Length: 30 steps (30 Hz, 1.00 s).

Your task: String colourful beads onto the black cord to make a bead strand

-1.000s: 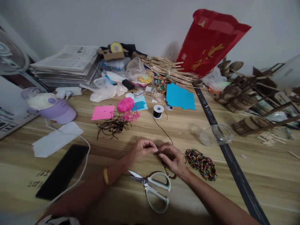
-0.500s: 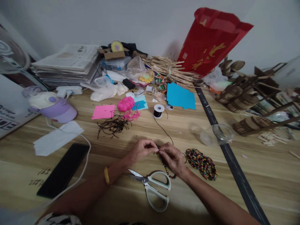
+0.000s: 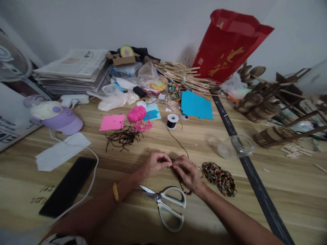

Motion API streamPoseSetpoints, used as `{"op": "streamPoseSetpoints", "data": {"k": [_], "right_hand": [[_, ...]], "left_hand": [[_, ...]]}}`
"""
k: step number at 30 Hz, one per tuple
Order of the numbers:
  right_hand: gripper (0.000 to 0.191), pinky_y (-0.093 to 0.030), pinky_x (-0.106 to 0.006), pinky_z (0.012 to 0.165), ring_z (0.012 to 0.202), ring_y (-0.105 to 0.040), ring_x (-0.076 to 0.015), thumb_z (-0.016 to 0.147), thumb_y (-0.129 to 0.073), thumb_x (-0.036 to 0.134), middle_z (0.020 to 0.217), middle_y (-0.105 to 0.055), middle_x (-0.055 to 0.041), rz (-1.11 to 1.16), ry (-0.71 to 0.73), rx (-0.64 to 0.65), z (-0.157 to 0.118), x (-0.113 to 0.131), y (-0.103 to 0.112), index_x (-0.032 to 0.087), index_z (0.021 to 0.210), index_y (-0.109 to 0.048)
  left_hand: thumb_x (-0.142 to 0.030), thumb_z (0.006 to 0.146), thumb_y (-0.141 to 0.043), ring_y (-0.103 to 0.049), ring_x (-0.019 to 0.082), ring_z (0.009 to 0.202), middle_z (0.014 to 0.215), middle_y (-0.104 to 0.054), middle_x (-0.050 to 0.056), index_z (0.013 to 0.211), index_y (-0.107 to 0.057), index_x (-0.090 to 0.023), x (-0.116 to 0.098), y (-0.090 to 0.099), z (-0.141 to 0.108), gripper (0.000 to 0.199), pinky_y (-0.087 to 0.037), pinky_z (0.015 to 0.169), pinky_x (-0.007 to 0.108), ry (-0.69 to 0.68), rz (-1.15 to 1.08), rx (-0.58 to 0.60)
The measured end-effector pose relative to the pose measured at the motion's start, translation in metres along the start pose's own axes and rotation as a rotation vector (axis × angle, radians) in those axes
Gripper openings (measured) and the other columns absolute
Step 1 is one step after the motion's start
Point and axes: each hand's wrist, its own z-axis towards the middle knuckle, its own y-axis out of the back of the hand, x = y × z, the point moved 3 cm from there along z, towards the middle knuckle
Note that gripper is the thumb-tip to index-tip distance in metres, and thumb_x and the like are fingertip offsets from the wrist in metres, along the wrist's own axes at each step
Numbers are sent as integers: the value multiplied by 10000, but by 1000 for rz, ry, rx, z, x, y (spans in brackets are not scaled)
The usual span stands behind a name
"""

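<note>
My left hand (image 3: 156, 164) and my right hand (image 3: 187, 172) meet over the middle of the table, each pinching one end part of a multicoloured beaded string (image 3: 184, 189) that hangs below the right palm. The fingertips nearly touch and hide the exact grip. A black cord (image 3: 178, 142) runs from the spool (image 3: 172, 121) down to my right hand. White-handled scissors (image 3: 163, 200) lie spread open just below the hands. Right of my right hand rests a coiled pile of coloured beads (image 3: 220, 178).
Black cord scraps (image 3: 124, 137), pink yarn (image 3: 136, 114) and blue paper (image 3: 196, 104) lie beyond the hands. A black phone (image 3: 67, 186) is at left, a clear round container (image 3: 236, 147) at right. Behind stand newspapers (image 3: 73, 69), a red bag (image 3: 230, 44) and woven baskets (image 3: 272, 136).
</note>
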Motion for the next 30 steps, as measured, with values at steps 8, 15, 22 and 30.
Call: {"op": "streamPoseSetpoints", "data": {"k": [8, 15, 22, 30], "right_hand": [[71, -476, -291, 654, 733, -585, -173, 874, -552, 211, 784, -617, -50, 8, -20, 7, 0, -1, 0, 199, 849, -617], [107, -469, -288, 648, 733, -576, -171, 893, -530, 231, 781, -612, -53, -12, -59, 3, 0, -2, 0, 202, 855, -626], [122, -443, -298, 667, 732, -543, -178, 885, -534, 230, 761, -580, -46, 21, -96, -109, 2, -4, 5, 189, 799, -609], [136, -427, -282, 641, 712, -520, -169, 884, -529, 258, 738, -550, -30, 38, -149, -150, 2, -8, 6, 190, 778, -579]], "left_hand": [[-198, 698, -631, -593, 147, 703, 737, -693, 49, 728, -690, -115, 0, -1, 0, 106, -443, 671, 235, -19, 11, 8], [-197, 715, -631, -607, 152, 716, 750, -701, 50, 739, -690, -122, -3, 0, 0, 99, -453, 681, 240, -32, 42, -10], [-147, 736, -625, -585, 137, 668, 713, -668, 41, 711, -678, -131, 0, -2, -1, 60, -432, 639, 231, -151, 324, -49], [-147, 770, -628, -576, 175, 773, 753, -646, 35, 739, -661, -165, -5, -11, -8, 49, -417, 747, 290, -332, 869, 50]]}}
